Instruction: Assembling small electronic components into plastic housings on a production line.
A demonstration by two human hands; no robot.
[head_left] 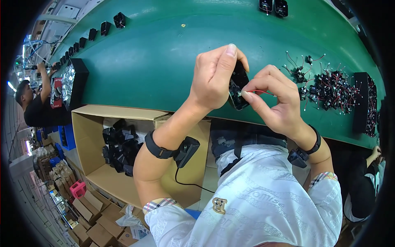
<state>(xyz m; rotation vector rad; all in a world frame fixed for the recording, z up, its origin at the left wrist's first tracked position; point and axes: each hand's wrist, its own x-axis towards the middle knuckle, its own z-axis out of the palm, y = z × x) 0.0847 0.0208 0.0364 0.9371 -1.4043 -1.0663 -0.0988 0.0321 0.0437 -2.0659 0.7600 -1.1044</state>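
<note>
A small black plastic housing (pixel 240 78), its inner parts showing on the near side, is gripped in my left hand (pixel 214 76) above the green table's front edge. My right hand (pixel 276 96) pinches a thin red wire (pixel 261 91) between thumb and forefinger, right against the housing's near end. Where the wire meets the housing is partly covered by my fingertips. To the right of that hand lies a heap of small black parts with red and black wires (pixel 335 89), a few strewn loosely on its left side.
A black tray (pixel 363 103) of wired parts stands at the right. Housings (pixel 105 28) form a row at far left, near a foil-lined black box (pixel 78 84). Two more housings (pixel 281 8) sit at the back. An open cardboard box (pixel 88 140) holds black pieces. Other people work at both sides.
</note>
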